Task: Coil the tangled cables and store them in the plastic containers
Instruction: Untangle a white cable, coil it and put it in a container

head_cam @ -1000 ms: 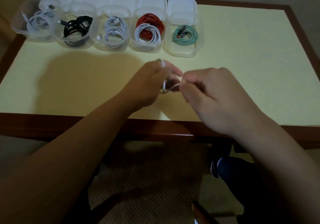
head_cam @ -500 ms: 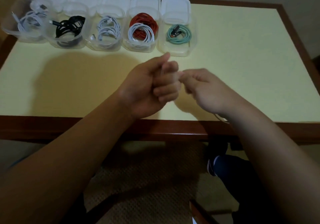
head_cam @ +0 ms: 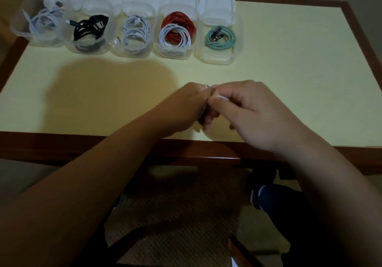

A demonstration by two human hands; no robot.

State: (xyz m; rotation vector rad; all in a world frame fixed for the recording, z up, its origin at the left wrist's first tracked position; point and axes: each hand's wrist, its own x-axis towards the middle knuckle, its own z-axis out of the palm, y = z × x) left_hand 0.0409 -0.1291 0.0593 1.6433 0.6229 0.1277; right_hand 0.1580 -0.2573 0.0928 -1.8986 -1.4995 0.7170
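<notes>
My left hand [head_cam: 192,107] and my right hand [head_cam: 256,114] meet above the near middle of the table, both curled round a thin white cable [head_cam: 222,97]. Only a short white loop of it shows between the fingers; the rest is hidden inside the hands. Along the far edge stands a row of clear plastic containers. From left to right they hold a white cable [head_cam: 42,22], a black cable [head_cam: 90,29], a white cable [head_cam: 136,33], a red cable [head_cam: 182,22] with a white coil [head_cam: 175,36], and a teal cable [head_cam: 221,38].
The yellow tabletop [head_cam: 289,70] has a dark wooden rim [head_cam: 62,142]. White lids [head_cam: 217,3] lie behind the containers. Below the near edge are a woven mat [head_cam: 175,215] and a dark trouser leg [head_cam: 275,200].
The left hand has rolled over, from knuckles up with the thumb raised to fingers tucked under. The right hand has shifted closer and over the cable loop.
</notes>
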